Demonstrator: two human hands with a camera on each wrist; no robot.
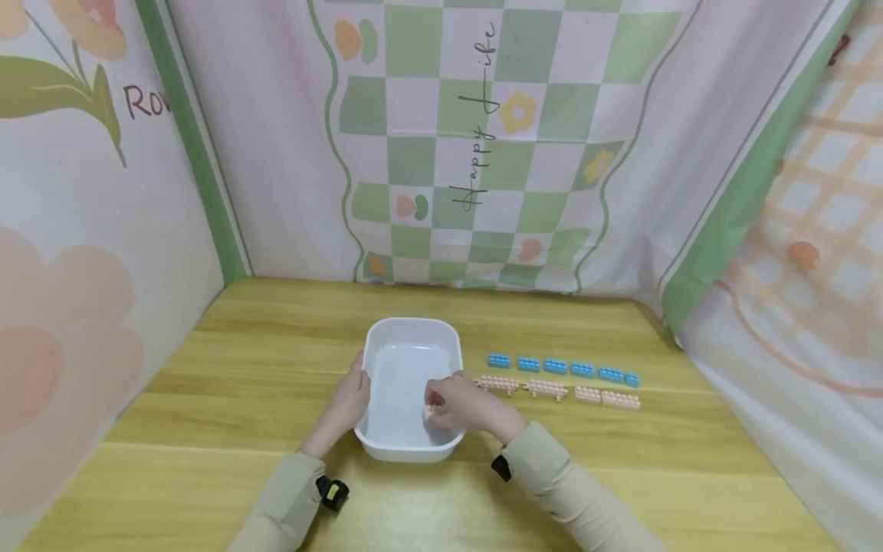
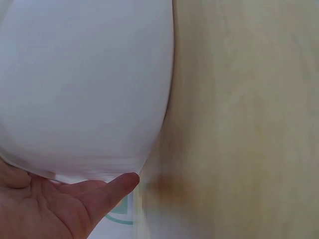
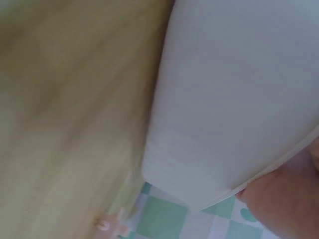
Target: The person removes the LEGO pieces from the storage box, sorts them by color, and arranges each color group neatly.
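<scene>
A white plastic basin point(image 1: 408, 454) stands on the wooden table in the head view. At its left rim is my left hand point(image 1: 353, 392), gripping the side wall; the left wrist view shows that hand point(image 2: 60, 204) at the rim with one digit along the outside of the wall. My right hand point(image 1: 461, 402) reaches over the right rim into the basin. Between its thumb and fingers it pinches a small pale pink building block point(image 1: 431, 411), mostly hidden by the fingers. In the right wrist view the basin's outer wall point(image 3: 224, 99) fills much of the picture.
Right of the basin, several blue building blocks point(image 1: 555, 366) form a row. In front of them lies a row of pale pink blocks point(image 1: 546, 389), some with small parts sticking out. Patterned curtains point(image 1: 476, 153) enclose the table point(image 1: 207, 429) at the back and sides.
</scene>
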